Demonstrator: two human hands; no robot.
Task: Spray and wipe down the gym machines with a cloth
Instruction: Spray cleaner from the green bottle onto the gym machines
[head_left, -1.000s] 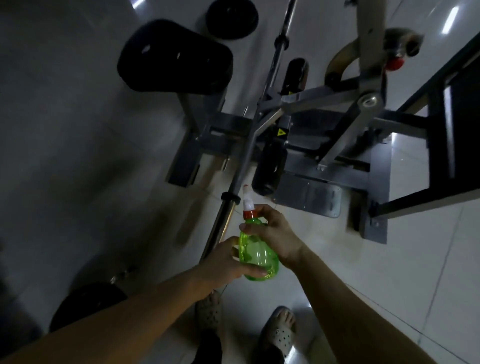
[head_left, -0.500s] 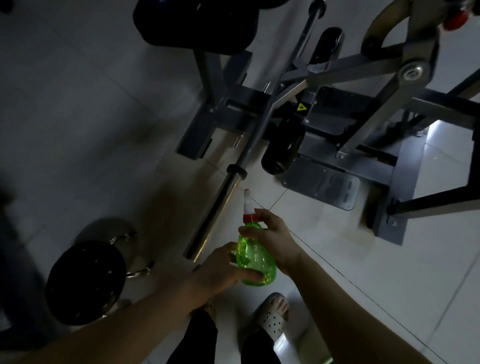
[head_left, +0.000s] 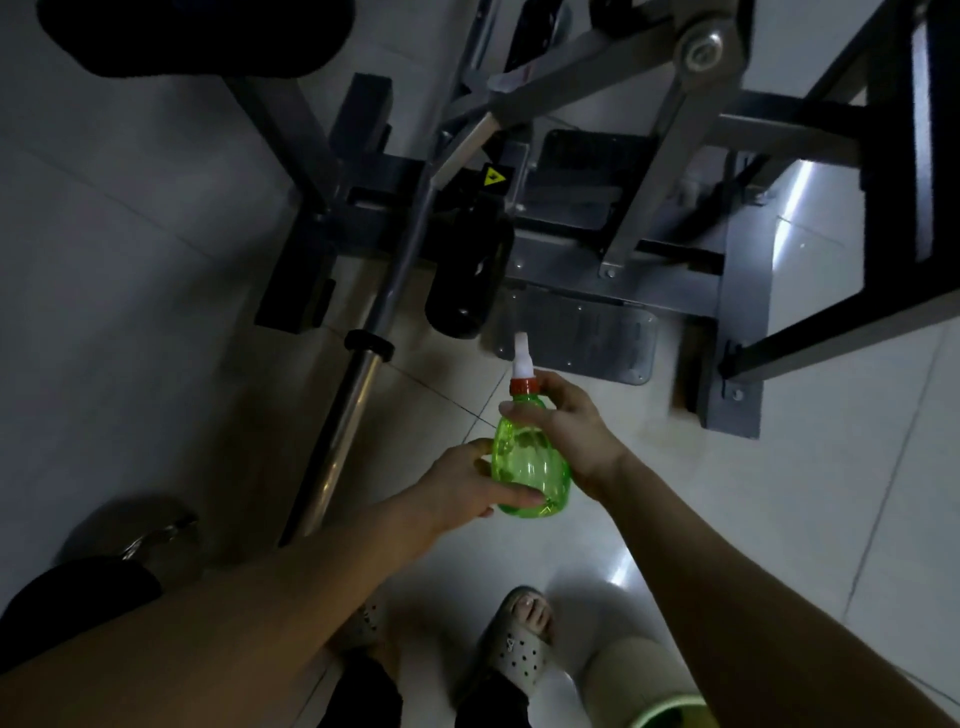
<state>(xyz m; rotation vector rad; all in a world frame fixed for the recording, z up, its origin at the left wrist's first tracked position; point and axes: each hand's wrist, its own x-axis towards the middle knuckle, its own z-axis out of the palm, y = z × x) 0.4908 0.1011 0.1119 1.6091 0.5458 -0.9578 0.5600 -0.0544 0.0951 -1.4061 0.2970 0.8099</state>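
Hands (head_left: 457, 488) (head_left: 566, 431) grip bottle (head_left: 527, 462) near bar (head_left: 358, 384) end.

Got my see-through green plastic spray bottle (head_left: 527, 462), red collar, white nozzle up, gripped by left hand (head_left: 462, 488) and right hand (head_left: 566, 421), near the grey steel gym machine (head_left: 644, 208).

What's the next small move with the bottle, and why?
Probably aim the green spray bottle at the machine frame and spray. The left hand and the right hand both grip it, and its nozzle points towards the frame.
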